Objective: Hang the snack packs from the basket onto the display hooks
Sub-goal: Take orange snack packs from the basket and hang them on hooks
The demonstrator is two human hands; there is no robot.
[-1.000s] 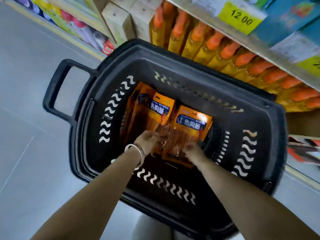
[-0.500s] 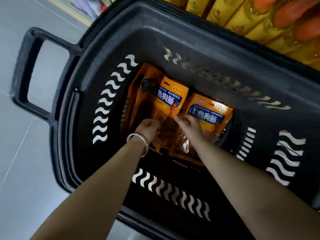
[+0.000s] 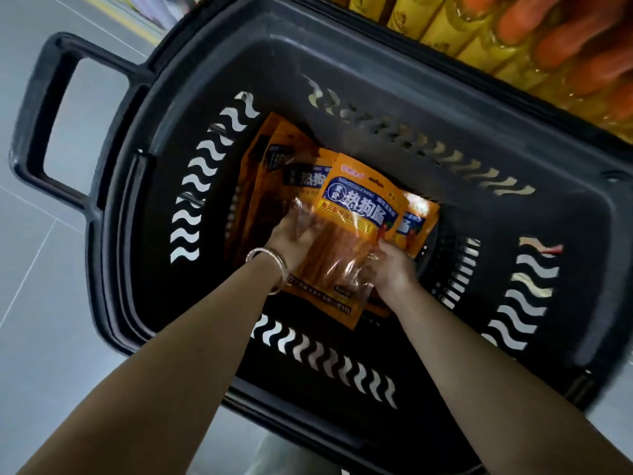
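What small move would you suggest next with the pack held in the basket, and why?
Probably lift the top snack pack straight up out of the basket: left hand and right hand grip its sides, other packs lie beneath.

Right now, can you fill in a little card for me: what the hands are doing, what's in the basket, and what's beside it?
Left hand: grips the left side of the top snack pack
Right hand: grips the same pack's lower right edge
Top snack pack: orange, blue label, clear window showing sticks, inside the basket
Other packs: more orange ones underneath
Basket: black plastic, wavy slots, loop handle at one end
Beside it: yellow bottles with orange caps
Hooks: not in view
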